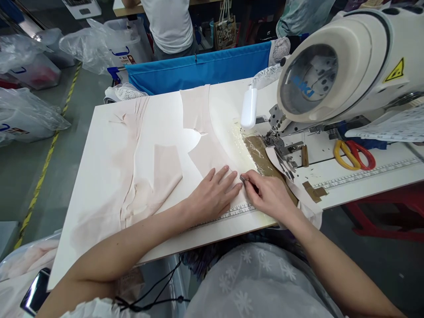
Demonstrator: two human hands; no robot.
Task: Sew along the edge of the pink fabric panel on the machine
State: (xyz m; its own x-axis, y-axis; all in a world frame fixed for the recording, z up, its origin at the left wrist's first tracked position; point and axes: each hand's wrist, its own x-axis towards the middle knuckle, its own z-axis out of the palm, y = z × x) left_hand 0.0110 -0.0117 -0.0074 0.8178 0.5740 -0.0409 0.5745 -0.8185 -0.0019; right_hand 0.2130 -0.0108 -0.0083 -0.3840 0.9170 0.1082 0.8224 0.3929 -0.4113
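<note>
My left hand [213, 194] lies flat with its fingers spread on a pale pink fabric piece [210, 152], near the printed ruler [236, 213] at the table's front. Just right of it, my right hand [268, 196] is closed in a pinch around a small grey metal piece [243, 179], whose kind I cannot make out. Its tip points toward the fabric beside my left fingertips. More pale pink fabric [167, 170] is spread over the left part of the table. A sewing machine [311, 79] stands right of my hands, with a light fabric strip [306, 201] hanging near its presser area.
Scissors [354, 154] with yellow and red handles lie on the machine bed. A white device [249, 107] stands by the needle area. A blue cloth barrier [202, 66] runs along the far edge. Beyond it are a person in a white shirt [168, 24] and bagged bins [127, 48].
</note>
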